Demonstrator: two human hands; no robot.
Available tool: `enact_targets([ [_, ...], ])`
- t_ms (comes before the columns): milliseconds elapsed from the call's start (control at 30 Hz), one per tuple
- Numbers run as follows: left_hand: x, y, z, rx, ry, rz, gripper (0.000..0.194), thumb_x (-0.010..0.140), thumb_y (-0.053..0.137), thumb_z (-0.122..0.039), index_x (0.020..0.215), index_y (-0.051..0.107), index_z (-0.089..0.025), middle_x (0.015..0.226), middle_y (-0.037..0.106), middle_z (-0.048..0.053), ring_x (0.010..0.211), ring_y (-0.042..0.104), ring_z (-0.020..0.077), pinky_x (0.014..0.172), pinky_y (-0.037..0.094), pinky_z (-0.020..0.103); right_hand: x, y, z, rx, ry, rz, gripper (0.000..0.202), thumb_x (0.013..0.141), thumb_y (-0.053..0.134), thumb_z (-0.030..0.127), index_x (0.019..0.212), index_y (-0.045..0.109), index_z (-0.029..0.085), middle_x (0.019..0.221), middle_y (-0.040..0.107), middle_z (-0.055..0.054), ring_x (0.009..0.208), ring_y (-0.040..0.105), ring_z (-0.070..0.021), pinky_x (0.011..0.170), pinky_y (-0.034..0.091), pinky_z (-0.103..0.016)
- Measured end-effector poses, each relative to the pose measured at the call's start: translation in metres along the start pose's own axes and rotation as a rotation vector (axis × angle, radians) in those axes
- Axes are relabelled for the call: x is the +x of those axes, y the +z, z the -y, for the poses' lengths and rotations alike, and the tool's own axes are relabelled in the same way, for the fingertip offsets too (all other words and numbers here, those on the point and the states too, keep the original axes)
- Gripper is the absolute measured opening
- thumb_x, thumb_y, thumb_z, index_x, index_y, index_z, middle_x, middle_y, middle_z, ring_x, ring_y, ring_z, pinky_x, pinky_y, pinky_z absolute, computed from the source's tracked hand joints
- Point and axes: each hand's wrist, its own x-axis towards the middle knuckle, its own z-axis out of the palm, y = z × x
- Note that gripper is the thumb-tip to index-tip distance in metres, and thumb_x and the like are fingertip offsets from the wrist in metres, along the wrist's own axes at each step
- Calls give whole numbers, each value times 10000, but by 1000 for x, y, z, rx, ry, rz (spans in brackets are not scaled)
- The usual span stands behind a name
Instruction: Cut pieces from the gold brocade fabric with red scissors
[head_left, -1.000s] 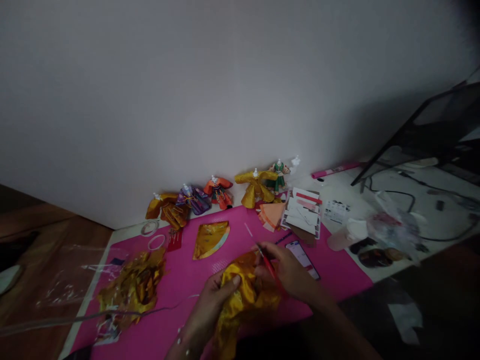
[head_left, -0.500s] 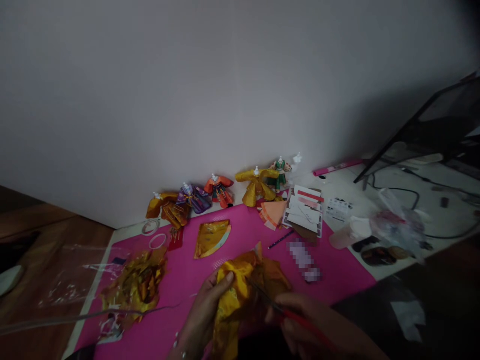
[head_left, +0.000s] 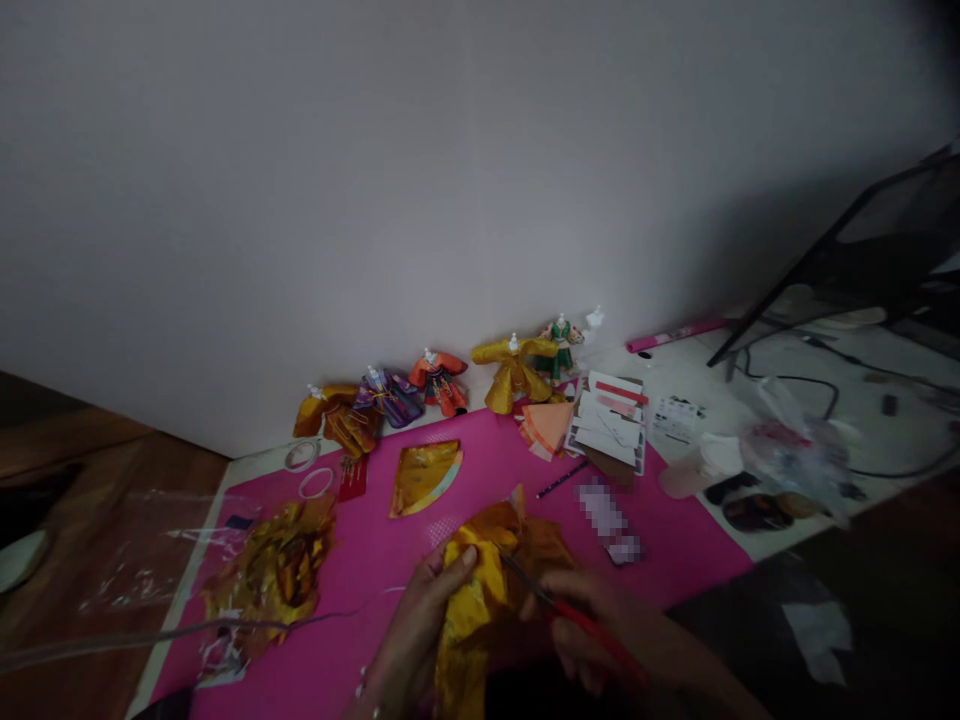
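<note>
Right hand (head_left: 581,600) clamped round red-handled tool (head_left: 594,628), long axis slanting up-left, tip at gold cloth (head_left: 474,600). Left hand (head_left: 420,615), nearer cloth, pinches it, thumb on top; cloth between both hands, near edge of pink mat (head_left: 352,560).

The left hand's (head_left: 429,605) fingertips are mostly hidden behind the golden cloth (head_left: 476,590), whose lower end the bottom edge cuts off. Blur softens the red-handled scissors (head_left: 577,618); pixelation masks the phone (head_left: 609,522), and the right edge crops the black-framed screen (head_left: 847,265).
</note>
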Motion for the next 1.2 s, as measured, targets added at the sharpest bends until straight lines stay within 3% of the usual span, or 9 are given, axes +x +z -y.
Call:
enact_targets([
  [300, -4, 8, 6, 15, 18, -28, 408, 742, 812, -364, 1098, 732, -180, 693, 776, 56, 486, 657, 168, 496, 483, 248, 2, 2, 0, -1, -67, -14, 567, 872, 577, 679, 1074, 573, 150, 701, 592, 20, 494, 519, -52, 465, 411, -140],
  [500, -6, 11, 8, -1, 28, -83, 392, 703, 845, -365, 1026, 745, -166, 712, 782, 66, 613, 729, 212, 577, 529, 264, 5, 4, -2, -4, -84, -26, 530, 871, 595, 662, 986, 561, 146, 664, 589, 20, 467, 511, -51, 435, 413, -132],
  [667, -8, 13, 5, 18, 24, -77, 454, 693, 852, -364, 1091, 731, -182, 744, 794, 69, 655, 742, 228, 537, 507, 245, 5, 4, -2, 16, -89, -19, 574, 859, 588, 691, 1000, 571, 135, 667, 584, 14, 470, 503, -46, 435, 407, -122],
  [833, -8, 14, 5, 15, 49, -49, 401, 715, 837, -372, 1050, 740, -175, 733, 787, 65, 630, 730, 209, 552, 507, 245, 4, 5, -1, 14, -102, -29, 658, 820, 560, 764, 995, 574, 130, 656, 580, 10, 460, 496, -47, 419, 389, -121],
  [1200, -15, 21, 1, 49, 70, -41, 348, 730, 822, -383, 974, 738, -150, 656, 733, 37, 502, 620, 126, 498, 469, 205, 5, 6, -11, 82, -119, -24, 597, 845, 596, 701, 1021, 560, 132, 615, 580, 33, 426, 489, -36, 393, 397, -106],
])
